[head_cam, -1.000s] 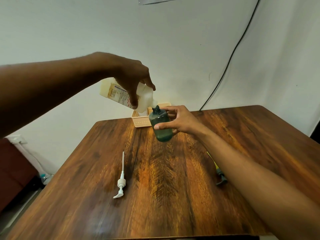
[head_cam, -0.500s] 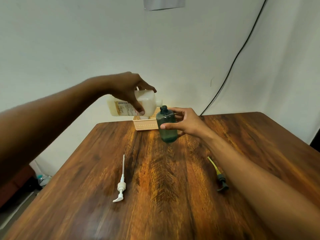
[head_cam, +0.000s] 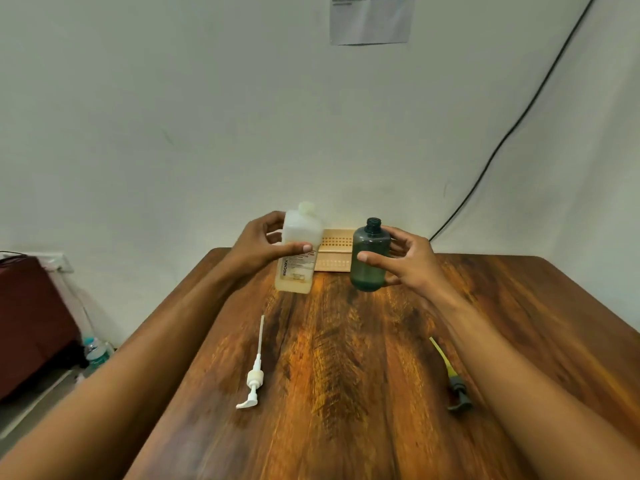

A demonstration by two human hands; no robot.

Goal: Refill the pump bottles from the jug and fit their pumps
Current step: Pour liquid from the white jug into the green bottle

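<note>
Right now my left hand (head_cam: 263,247) is wrapped around the jug (head_cam: 298,251), thumb across its front and fingers behind, holding it upright with its base on or just above the far end of the table (head_cam: 346,393); I cannot tell which. A band of pale yellow liquid sits in the bottom of the jug, and I cannot tell whether its top is capped. My right hand (head_cam: 405,261) is closed around the green bottle (head_cam: 370,258), thumb in front and fingers round the back, and the bottle stands upright just beside the jug with its neck open and nothing screwed on. The tinted plastic hides how much liquid is inside, so I judge the pour for this bottle to be about done, but I cannot confirm the level. Neither pump is fitted: the white pump (head_cam: 254,370) lies flat on the table nearer me on the left, and the dark pump with the yellow tube (head_cam: 450,377) lies on the right, partly behind my right forearm. Behind the bottle a beige basket (head_cam: 337,254) sits against the wall. I see only one pump bottle, so the second one, its filling and both pumps look to be what is left.
</note>
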